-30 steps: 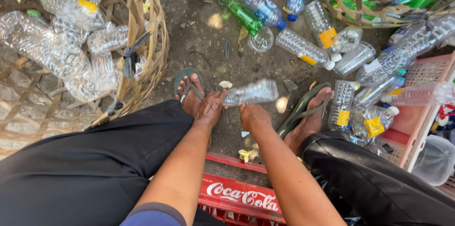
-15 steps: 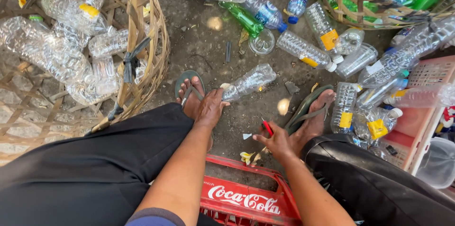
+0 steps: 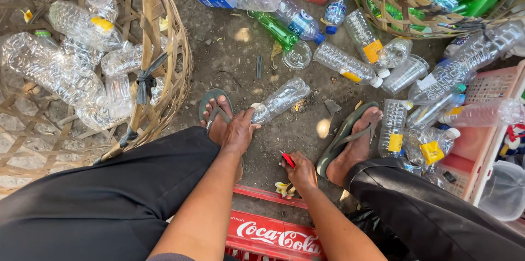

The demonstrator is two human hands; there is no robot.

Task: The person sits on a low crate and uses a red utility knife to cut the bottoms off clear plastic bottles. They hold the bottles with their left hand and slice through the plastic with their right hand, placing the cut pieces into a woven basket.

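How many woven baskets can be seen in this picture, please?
2. One large woven basket is at the left, holding clear bottles. A second basket is at the top right, holding green and clear bottles, partly cut off by the frame.

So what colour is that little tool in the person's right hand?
Red: the small tool in the right hand has a red handle, shown in the head view.

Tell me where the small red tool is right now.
In the head view, the small red tool is low at centre, gripped in the right hand, on the ground between the two sandalled feet, just above the red crate.
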